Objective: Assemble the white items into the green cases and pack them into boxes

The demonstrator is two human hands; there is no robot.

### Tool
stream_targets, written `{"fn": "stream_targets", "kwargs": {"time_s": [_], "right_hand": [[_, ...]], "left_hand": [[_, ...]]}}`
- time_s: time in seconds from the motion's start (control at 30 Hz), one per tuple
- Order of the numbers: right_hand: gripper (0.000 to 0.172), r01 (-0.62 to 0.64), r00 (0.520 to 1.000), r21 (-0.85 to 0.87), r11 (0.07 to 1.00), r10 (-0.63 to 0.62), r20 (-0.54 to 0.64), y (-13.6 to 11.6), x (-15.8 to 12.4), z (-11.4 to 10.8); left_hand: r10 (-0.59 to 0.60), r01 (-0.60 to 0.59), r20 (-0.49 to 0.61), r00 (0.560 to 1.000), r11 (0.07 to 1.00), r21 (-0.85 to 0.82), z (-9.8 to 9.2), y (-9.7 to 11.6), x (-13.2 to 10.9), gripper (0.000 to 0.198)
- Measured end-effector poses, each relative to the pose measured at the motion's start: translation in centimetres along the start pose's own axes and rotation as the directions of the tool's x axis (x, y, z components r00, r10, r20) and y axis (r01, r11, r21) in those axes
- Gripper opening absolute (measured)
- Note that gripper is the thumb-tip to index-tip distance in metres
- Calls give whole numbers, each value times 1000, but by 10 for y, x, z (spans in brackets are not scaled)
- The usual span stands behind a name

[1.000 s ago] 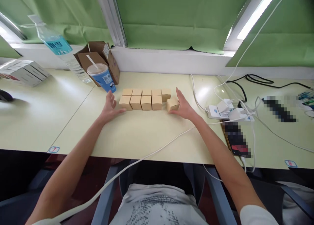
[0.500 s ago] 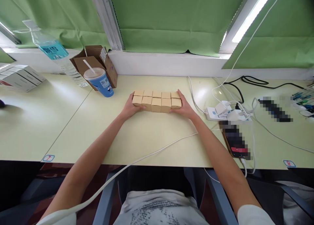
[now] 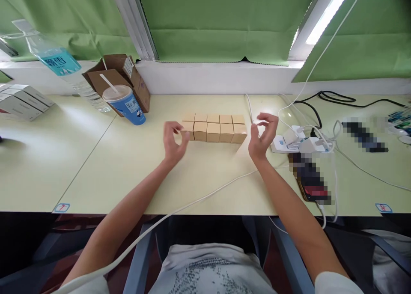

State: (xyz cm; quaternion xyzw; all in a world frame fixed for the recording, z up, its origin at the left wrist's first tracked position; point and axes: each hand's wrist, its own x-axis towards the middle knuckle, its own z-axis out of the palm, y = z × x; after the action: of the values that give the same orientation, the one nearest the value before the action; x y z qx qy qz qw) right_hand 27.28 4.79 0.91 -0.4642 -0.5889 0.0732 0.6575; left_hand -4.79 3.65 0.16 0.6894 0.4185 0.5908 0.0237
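Nearest on my feed: white cable (image 3: 205,196) slung across the front of the worktop (image 3: 212,170). Past it, both hands. Half a second ago they were clamped on the ends of the boxes (image 3: 213,133); now they've let go and drawn back. Ten boxes stand in two rows of five, packed close with no hand bracing the right end, so I judge the squaring-up done or nearly so.

Left hand (image 3: 173,142): half curled, narrow gap thumb to finger, nothing gripped. It's at the block's left end, thumb overlapping the front corner box; can't tell if it touches. Right hand (image 3: 261,138): loosely curled, empty, just beside the right end, apart from it. The block lies between them. Farther back left: cup (image 3: 128,108), then carton (image 3: 141,88).
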Motion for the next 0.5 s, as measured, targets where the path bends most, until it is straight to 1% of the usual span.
{"fn": "stream_targets", "kwargs": {"time_s": [0.03, 0.07, 0.1, 0.13, 0.17, 0.2, 0.23, 0.3, 0.37, 0.43, 0.5], "right_hand": [[35, 35, 997, -1, 999, -35, 63, -12, -10, 5], [27, 30, 977, 26, 999, -35, 212, -23, -19, 11], [23, -37, 924, 51, 998, 15, 381, -31, -29, 18], [19, -143, 846, 57, 988, 92, 525, -37, -37, 26], [15, -217, 771, 42, 975, 145, 620, -40, -43, 32], [12, -243, 697, 22, 970, 159, 699, -40, -46, 37], [14, -257, 657, 15, 966, 163, 736, -38, -48, 41], [18, -318, 651, 49, 947, 180, 738, -32, -46, 43], [18, -345, 647, 75, 935, 179, 741, -26, -43, 40], [17, -363, 655, 90, 927, 186, 733, -26, -41, 36], [18, -362, 666, 91, 928, 188, 722, -31, -41, 34]], "left_hand": [[99, -101, 125, 987, 995, 11, 3, 11, -5, 14], [172, -180, 289, 942, 984, -1, 7, 21, -10, 19], [210, -221, 417, 884, 975, -24, 12, 28, -14, 25], [226, -238, 505, 833, 970, -41, 17, 34, -18, 29], [225, -241, 562, 796, 969, -46, 22, 36, -21, 30], [211, -235, 602, 770, 971, -39, 26, 37, -23, 30], [185, -224, 633, 752, 974, -19, 29, 37, -24, 29], [127, -209, 698, 705, 977, 34, 31, 36, -25, 28], [99, -218, 734, 672, 974, 68, 29, 35, -23, 31], [102, -237, 743, 662, 968, 78, 27, 37, -22, 32], [120, -250, 737, 665, 966, 69, 25, 40, -21, 32]]}}
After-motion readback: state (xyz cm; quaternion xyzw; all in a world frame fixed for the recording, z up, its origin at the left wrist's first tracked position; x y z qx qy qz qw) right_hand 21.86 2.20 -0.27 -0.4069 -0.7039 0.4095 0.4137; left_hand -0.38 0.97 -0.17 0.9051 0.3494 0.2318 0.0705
